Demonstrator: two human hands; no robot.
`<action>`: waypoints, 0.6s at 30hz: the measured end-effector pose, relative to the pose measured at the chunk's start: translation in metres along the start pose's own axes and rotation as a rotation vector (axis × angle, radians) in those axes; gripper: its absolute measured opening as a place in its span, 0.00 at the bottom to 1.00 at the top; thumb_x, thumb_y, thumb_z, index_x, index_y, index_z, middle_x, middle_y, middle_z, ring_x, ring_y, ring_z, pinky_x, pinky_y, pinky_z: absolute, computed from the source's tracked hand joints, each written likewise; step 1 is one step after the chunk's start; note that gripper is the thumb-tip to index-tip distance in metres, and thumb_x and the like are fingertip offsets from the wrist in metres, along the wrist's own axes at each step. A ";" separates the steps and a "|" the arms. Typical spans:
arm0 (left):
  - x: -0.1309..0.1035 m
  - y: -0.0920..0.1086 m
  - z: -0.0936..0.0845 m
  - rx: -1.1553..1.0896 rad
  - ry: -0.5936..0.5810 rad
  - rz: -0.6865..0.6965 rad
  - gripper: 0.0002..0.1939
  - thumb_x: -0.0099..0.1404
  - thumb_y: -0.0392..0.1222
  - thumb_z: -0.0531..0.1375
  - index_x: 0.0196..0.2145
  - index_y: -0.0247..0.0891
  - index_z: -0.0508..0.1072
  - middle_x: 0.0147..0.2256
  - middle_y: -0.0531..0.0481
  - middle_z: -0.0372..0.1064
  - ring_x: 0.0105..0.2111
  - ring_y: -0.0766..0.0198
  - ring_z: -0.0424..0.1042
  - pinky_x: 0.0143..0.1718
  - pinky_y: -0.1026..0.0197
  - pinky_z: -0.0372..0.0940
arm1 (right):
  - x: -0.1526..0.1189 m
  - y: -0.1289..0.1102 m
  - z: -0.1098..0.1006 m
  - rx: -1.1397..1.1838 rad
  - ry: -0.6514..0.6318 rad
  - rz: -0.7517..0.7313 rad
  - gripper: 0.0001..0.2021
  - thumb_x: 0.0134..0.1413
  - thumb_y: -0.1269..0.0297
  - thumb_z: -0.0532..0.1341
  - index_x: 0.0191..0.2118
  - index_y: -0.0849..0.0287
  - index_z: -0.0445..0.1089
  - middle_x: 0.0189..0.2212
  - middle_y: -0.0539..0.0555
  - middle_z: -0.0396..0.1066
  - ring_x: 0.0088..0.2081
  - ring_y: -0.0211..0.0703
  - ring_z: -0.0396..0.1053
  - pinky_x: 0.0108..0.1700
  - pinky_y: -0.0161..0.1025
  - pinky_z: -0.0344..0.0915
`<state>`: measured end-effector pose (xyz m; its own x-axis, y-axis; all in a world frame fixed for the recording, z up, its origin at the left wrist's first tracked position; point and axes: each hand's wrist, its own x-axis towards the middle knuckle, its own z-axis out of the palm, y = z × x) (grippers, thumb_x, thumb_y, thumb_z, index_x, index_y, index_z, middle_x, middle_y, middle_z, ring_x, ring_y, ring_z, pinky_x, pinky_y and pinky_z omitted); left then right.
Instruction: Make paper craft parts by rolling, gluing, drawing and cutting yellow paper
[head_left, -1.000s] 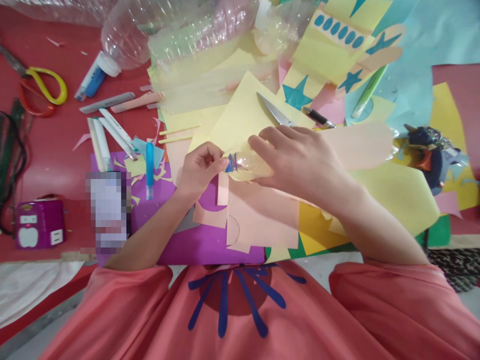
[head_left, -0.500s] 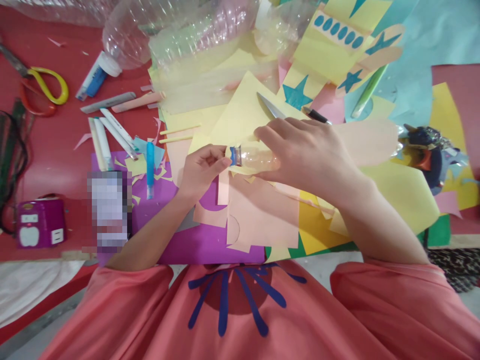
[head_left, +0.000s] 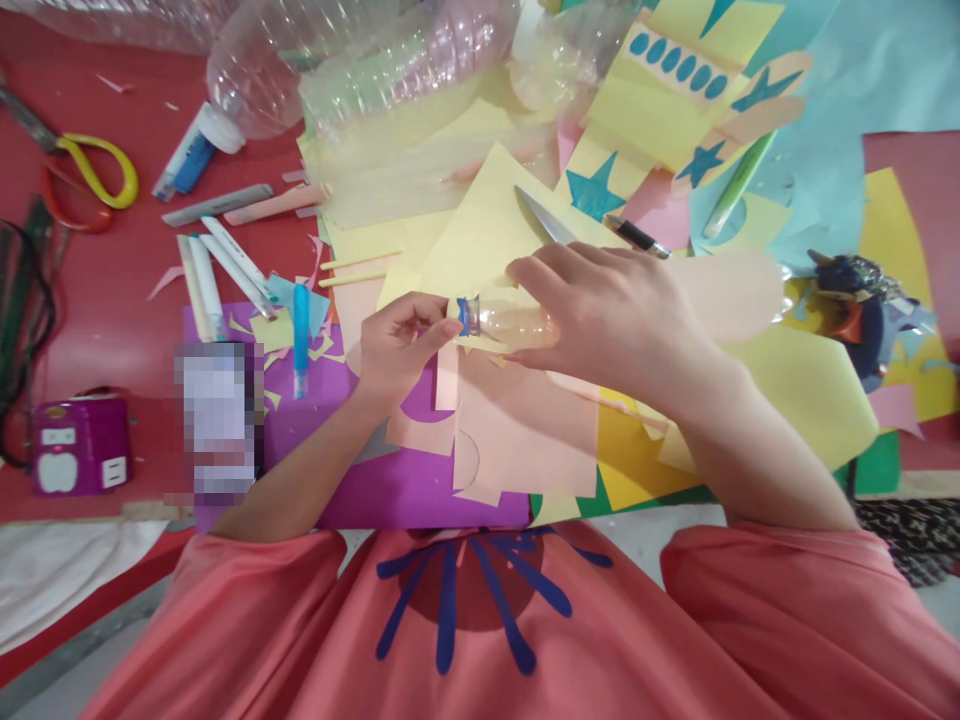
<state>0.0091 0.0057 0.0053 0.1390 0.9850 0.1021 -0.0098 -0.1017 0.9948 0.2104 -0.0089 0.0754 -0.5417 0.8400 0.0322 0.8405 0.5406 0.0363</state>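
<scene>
Clear plastic bottle (head_left: 506, 320) sideways over paper sheets (head_left: 532, 430), set back from the near edge of the red table (head_left: 112, 310); right hand (head_left: 607, 315): grip curled round its body; left hand (head_left: 397, 350): grip pinched closed at its blue end; purple box (head_left: 82, 445) by that edge, leftward

Red table (head_left: 112, 325), pale light shining on its left part, white cloth (head_left: 64, 575) at lower left, grey floor (head_left: 45, 692) at bottom left.
</scene>
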 end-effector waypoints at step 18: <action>0.000 -0.002 0.000 -0.017 -0.065 -0.071 0.25 0.49 0.59 0.71 0.18 0.39 0.65 0.21 0.54 0.60 0.23 0.69 0.61 0.26 0.62 0.59 | 0.004 0.003 0.003 0.003 -0.019 0.028 0.20 0.58 0.51 0.59 0.49 0.62 0.67 0.39 0.59 0.73 0.36 0.47 0.69 0.33 0.38 0.53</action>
<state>0.0092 0.0062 0.0031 0.2043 0.9784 0.0315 -0.0140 -0.0293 0.9995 0.2110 -0.0039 0.0727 -0.5179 0.8553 0.0138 0.8552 0.5173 0.0327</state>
